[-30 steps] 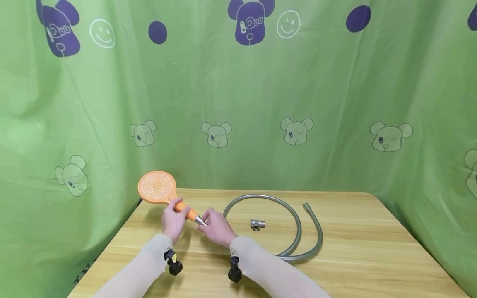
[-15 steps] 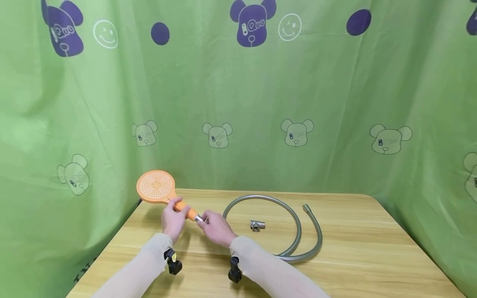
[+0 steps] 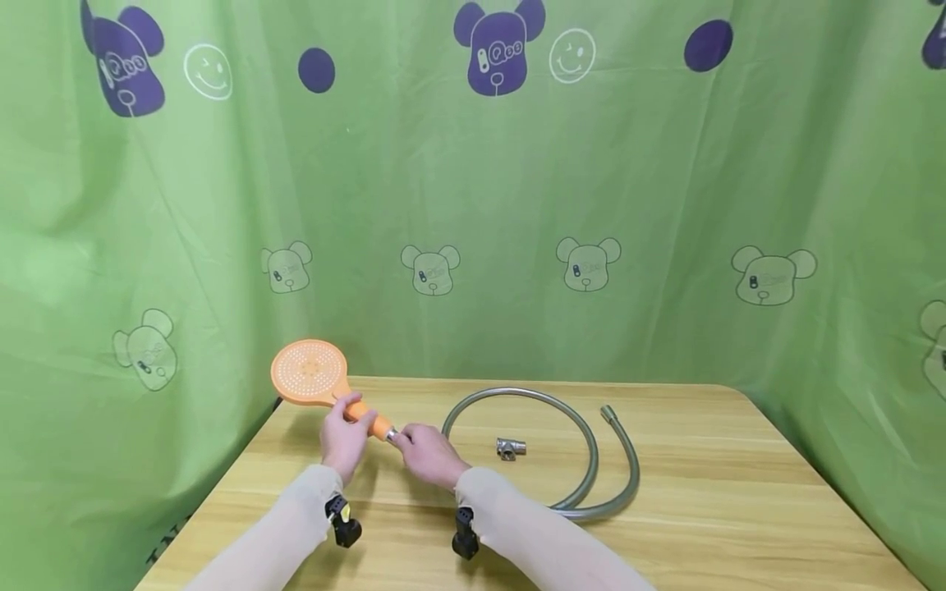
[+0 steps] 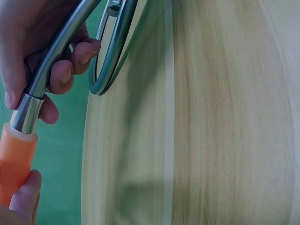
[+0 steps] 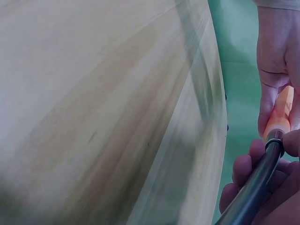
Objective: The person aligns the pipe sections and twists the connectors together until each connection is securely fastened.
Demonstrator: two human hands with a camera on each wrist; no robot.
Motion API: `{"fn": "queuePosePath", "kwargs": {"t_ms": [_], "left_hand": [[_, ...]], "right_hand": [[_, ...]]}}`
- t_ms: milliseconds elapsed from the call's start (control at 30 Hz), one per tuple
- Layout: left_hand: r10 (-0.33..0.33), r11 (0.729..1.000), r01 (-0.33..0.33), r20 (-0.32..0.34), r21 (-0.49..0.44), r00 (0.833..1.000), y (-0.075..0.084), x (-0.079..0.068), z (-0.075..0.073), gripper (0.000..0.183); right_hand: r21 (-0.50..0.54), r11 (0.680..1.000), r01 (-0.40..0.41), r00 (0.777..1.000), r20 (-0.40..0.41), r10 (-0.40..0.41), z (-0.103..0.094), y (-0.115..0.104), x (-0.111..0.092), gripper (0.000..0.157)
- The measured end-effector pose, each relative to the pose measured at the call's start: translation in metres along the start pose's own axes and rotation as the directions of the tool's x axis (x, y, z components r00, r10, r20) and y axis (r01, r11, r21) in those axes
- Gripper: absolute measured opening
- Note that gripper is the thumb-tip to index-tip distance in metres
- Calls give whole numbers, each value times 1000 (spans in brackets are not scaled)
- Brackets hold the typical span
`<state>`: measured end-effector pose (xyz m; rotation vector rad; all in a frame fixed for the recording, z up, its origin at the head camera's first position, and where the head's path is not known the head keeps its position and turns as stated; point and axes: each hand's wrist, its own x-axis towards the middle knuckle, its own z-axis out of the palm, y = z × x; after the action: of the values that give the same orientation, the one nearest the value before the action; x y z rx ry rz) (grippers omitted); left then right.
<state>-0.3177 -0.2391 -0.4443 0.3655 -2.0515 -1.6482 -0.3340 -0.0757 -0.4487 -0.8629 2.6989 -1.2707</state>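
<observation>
An orange shower head (image 3: 309, 372) with a round, dotted face is raised above the table's left side. My left hand (image 3: 345, 439) grips its orange handle (image 4: 17, 154), thumb and fingers around it. My right hand (image 3: 430, 456) pinches the metal end fitting (image 4: 28, 114) of a grey shower hose (image 3: 584, 443), right at the bottom of the handle. In the left wrist view the fitting sits against the handle's pale end. From there the hose runs back through the right hand's curled fingers (image 5: 243, 168).
The hose loops across the wooden table (image 3: 709, 460), its free end (image 3: 608, 413) pointing toward the back. Inside the loop lies a small metal tee valve (image 3: 511, 448). A green patterned curtain (image 3: 517, 180) encloses the back and sides.
My right hand's fingers have shifted and turned around the hose fitting, covering more of it. The left hand and shower head stay nearly in place.
</observation>
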Motion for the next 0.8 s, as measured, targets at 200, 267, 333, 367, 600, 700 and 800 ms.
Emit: {"fn": "queuePosePath", "kwargs": {"t_ms": [200, 267, 333, 367, 600, 700, 800], "left_hand": [[0, 1000, 0, -9, 6, 1000, 0, 0, -1, 48], [3, 1000, -3, -11, 9, 1000, 0, 1, 0, 48], [9, 1000, -9, -15, 10, 1000, 0, 1, 0, 47], [10, 1000, -10, -17, 6, 1000, 0, 1, 0, 47], [-3, 1000, 3, -13, -31, 1000, -4, 1, 1, 47], [0, 999, -1, -11, -32, 1000, -5, 2, 2, 48], [2, 999, -2, -12, -34, 1000, -5, 2, 2, 48]], "right_hand": [[86, 996, -8, 1000, -6, 8, -1, -1, -2, 26], [70, 998, -3, 1000, -25, 5, -1, -2, -2, 31], [4, 1000, 21, 998, -53, -21, 1, -1, -2, 37], [-31, 999, 35, 997, -69, -37, 1, -1, -2, 39], [-235, 971, 54, 988, -131, -87, 5, 1, -2, 29], [-258, 964, 68, 985, -139, -107, 4, 1, -1, 25], [-267, 960, 82, 984, -133, -121, 4, 0, -3, 22]]}}
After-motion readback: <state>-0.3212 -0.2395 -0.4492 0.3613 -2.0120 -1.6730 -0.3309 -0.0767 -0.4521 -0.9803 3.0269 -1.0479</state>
